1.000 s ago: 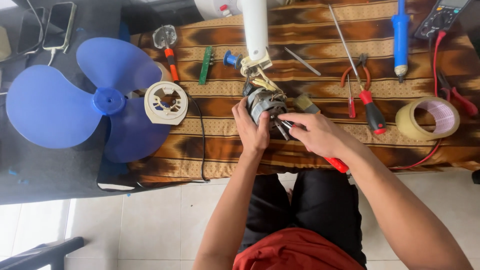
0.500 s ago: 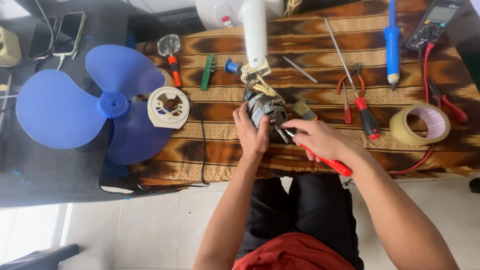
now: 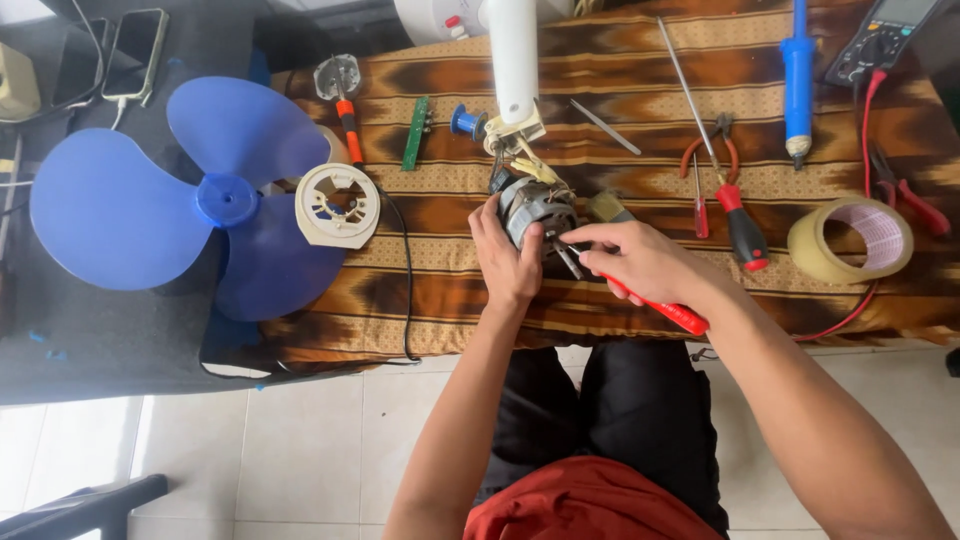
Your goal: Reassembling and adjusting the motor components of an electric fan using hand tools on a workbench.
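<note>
Fan motor (image 3: 535, 210): small grey unit with copper windings and yellow leads, lying on the striped brown cloth (image 3: 620, 90) between both hands, at the foot of the white fan neck (image 3: 512, 55).

Left hand (image 3: 508, 258): curled around the near left flank of the motor, fingers closed on the housing, steadying it.

Right hand (image 3: 640, 262): closed around a red-handled screwdriver (image 3: 655, 305), fingertips pinched near the shank, tip directed at the motor's near face; exact seat of the tip too small to tell.

Handling note: best done with the blade square to the screw head, firm axial pressure, the left grip braced against turning, loose leads kept out of the blade's path.

Beyond the left hand: cream motor cover (image 3: 338, 205), blue three-bladed fan blade (image 3: 170, 205), green circuit board (image 3: 415, 132), orange-handled tool (image 3: 345, 110), blue spool (image 3: 466, 122).

Beyond the right hand: red-handled pliers (image 3: 712, 165), long red-and-black screwdriver (image 3: 742, 225), blue soldering iron (image 3: 797, 75), roll of tape (image 3: 850, 240), multimeter (image 3: 885, 35) with red lead.

Change against the frame half a second earlier: grip of both hands unchanged, motor in the same spot; red handle lying a touch lower toward the table edge; view shifted slightly, nothing else on the cloth moved.
</note>
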